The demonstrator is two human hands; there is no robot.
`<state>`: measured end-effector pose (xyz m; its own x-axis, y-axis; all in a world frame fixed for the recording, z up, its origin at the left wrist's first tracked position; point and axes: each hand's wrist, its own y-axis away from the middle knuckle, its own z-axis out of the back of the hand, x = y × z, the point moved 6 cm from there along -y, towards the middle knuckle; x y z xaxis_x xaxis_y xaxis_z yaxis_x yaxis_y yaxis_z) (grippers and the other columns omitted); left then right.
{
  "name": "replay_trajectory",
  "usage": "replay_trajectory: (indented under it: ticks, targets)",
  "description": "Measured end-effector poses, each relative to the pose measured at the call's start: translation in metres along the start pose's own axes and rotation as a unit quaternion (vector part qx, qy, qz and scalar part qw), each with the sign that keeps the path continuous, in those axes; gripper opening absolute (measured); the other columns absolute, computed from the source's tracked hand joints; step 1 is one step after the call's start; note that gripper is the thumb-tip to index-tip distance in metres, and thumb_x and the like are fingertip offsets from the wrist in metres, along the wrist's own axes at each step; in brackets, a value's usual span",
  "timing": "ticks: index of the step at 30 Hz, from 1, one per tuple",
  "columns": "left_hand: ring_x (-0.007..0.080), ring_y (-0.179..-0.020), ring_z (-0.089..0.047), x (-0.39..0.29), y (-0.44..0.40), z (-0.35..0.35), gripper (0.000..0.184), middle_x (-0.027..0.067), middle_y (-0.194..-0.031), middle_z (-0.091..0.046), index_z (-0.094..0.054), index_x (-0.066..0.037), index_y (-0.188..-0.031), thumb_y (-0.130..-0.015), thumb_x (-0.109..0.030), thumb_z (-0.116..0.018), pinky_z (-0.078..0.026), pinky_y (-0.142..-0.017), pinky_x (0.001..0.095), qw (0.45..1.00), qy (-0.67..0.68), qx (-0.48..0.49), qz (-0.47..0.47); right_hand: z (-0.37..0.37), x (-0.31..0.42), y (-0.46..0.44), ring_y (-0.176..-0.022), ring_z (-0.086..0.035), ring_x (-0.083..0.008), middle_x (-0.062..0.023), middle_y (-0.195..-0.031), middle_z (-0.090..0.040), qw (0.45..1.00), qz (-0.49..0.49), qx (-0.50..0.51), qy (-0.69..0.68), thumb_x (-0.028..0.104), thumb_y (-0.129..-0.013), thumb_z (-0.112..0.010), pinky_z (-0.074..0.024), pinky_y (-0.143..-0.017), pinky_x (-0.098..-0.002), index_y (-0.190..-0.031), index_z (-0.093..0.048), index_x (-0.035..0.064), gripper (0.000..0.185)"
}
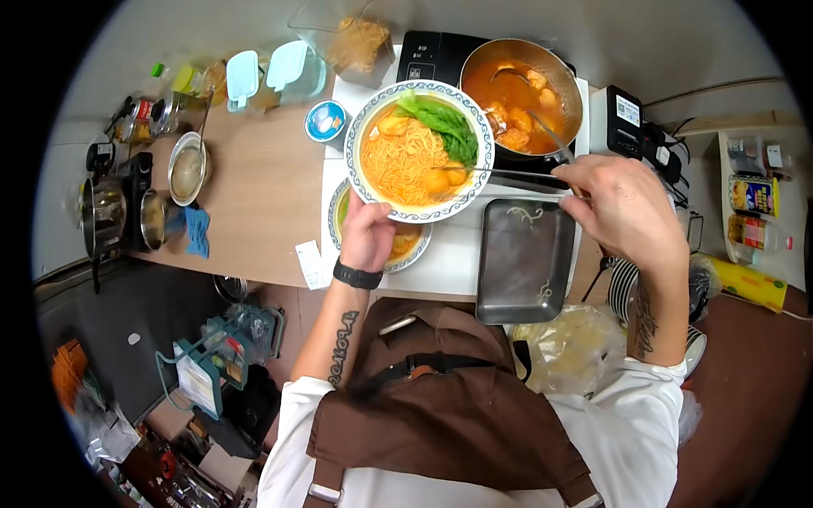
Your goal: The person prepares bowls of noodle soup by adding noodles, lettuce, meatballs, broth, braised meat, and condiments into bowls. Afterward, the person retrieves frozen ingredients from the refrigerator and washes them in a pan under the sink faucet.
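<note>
My left hand holds up a patterned bowl by its lower left rim. Noodles, green leaves and round orange pieces lie in orange broth inside it. In my right hand are metal tongs, closed around by fingers and thumb, with their tips at an orange ball on the bowl's right side. Whether the tips grip the ball I cannot tell. A second bowl of the same pattern sits partly hidden beneath the raised one.
A pot of orange broth with ladles stands on a black cooker behind. A dark rectangular tray holds a few noodle strands. A blue-lidded tub, lidded containers and a strainer bowl stand leftward; stacked plates are right.
</note>
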<state>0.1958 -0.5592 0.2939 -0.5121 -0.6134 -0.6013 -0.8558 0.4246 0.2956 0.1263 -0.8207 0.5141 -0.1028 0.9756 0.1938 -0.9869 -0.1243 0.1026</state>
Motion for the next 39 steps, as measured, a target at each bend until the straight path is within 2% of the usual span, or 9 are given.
replay_trajectory:
  ticks: [5,7,11,21,27,29,35,37,39]
  targets:
    - [0.0259,-0.130,-0.050,-0.004,-0.001,-0.004,0.072,0.0110,-0.143,-0.050,-0.033,-0.006,-0.149,-0.081,0.002,-0.056,-0.042,-0.110,0.0410,1.000,-0.004,0.006,-0.008,0.037,-0.041,0.005,-0.086,-0.067,-0.0367,-0.0179,-0.089,-0.071,0.990,-0.129,-0.013,0.046,0.013,-0.080,-0.066,-0.0541,-0.079,-0.0438,-0.093,-0.074,0.0014,0.019]
    - [0.0264,-0.132,-0.050,-0.002,0.002,0.001,0.070,0.0112,-0.144,-0.050,-0.035,-0.005,-0.148,-0.081,0.000,-0.056,-0.040,-0.111,0.0427,1.000,-0.016,-0.005,0.000,0.024,-0.056,-0.004,-0.085,-0.068,-0.0361,-0.0189,-0.085,-0.070,0.982,-0.104,-0.029,0.157,0.011,-0.079,-0.064,-0.0550,-0.078,-0.0433,-0.087,-0.072,0.0009,0.015]
    - [0.0270,-0.134,-0.048,-0.004,0.005,-0.003,0.066,0.0111,-0.143,-0.052,-0.039,-0.005,-0.145,-0.082,0.000,-0.055,-0.037,-0.114,0.0454,1.000,-0.014,-0.002,0.002,-0.036,-0.070,-0.032,-0.082,-0.070,-0.0342,-0.0189,-0.084,-0.071,0.975,-0.062,0.069,0.201,0.009,-0.077,-0.060,-0.0554,-0.078,-0.0431,-0.074,-0.070,0.0030,0.012]
    - [0.0261,-0.130,-0.053,0.000,-0.001,0.012,0.063,0.0107,-0.141,-0.054,-0.040,-0.005,-0.144,-0.083,-0.001,-0.057,-0.042,-0.110,0.0436,0.999,-0.030,-0.013,-0.010,0.021,-0.087,-0.013,-0.077,-0.065,-0.0371,-0.0199,-0.078,-0.067,0.985,-0.171,0.033,-0.003,0.018,-0.085,-0.064,-0.0517,-0.073,-0.0438,-0.096,-0.073,0.0016,0.022]
    - [0.0259,-0.128,-0.054,0.000,-0.001,0.007,0.064,0.0099,-0.139,-0.055,-0.041,-0.005,-0.144,-0.082,0.000,-0.058,-0.042,-0.110,0.0427,1.000,-0.028,-0.008,-0.001,-0.005,-0.026,-0.051,-0.075,-0.066,-0.0360,-0.0199,-0.077,-0.067,0.989,-0.042,0.108,-0.092,0.020,-0.087,-0.064,-0.0519,-0.072,-0.0436,-0.092,-0.073,0.0018,0.021]
    - [0.0259,-0.128,-0.054,0.001,0.000,0.004,0.065,0.0099,-0.139,-0.055,-0.040,-0.006,-0.144,-0.081,0.000,-0.057,-0.042,-0.110,0.0428,1.000,-0.024,-0.005,-0.005,-0.028,-0.011,-0.067,-0.079,-0.066,-0.0380,-0.0205,-0.079,-0.068,0.990,0.033,0.073,-0.118,0.020,-0.087,-0.063,-0.0523,-0.075,-0.0460,-0.094,-0.073,0.0022,0.021]
    - [0.0261,-0.131,-0.051,-0.001,0.005,0.002,0.068,0.0103,-0.142,-0.052,-0.038,-0.006,-0.146,-0.081,0.001,-0.057,-0.040,-0.112,0.0435,1.000,-0.023,-0.001,-0.001,-0.013,-0.003,-0.065,-0.085,-0.067,-0.0395,-0.0218,-0.084,-0.069,0.997,-0.028,0.041,-0.051,0.020,-0.087,-0.062,-0.0521,-0.081,-0.0478,-0.096,-0.072,0.0019,0.023]
    - [0.0248,-0.129,-0.052,-0.003,0.005,0.001,0.074,0.0114,-0.143,-0.050,-0.032,-0.006,-0.151,-0.081,0.005,-0.052,-0.042,-0.109,0.0394,1.000,-0.015,-0.001,-0.001,0.003,-0.024,-0.047,-0.083,-0.066,-0.0393,-0.0218,-0.083,-0.068,0.994,-0.082,-0.027,-0.059,0.020,-0.087,-0.062,-0.0523,-0.080,-0.0475,-0.097,-0.073,0.0025,0.023]
    - [0.0255,-0.131,-0.050,-0.002,0.005,0.005,0.075,0.0118,-0.144,-0.049,-0.030,-0.006,-0.152,-0.081,0.005,-0.052,-0.041,-0.110,0.0403,1.000,-0.009,0.000,0.001,0.013,-0.041,-0.036,-0.084,-0.067,-0.0386,-0.0211,-0.086,-0.069,0.982,-0.185,-0.011,0.022,0.020,-0.087,-0.062,-0.0530,-0.078,-0.0472,-0.097,-0.073,0.0023,0.023]
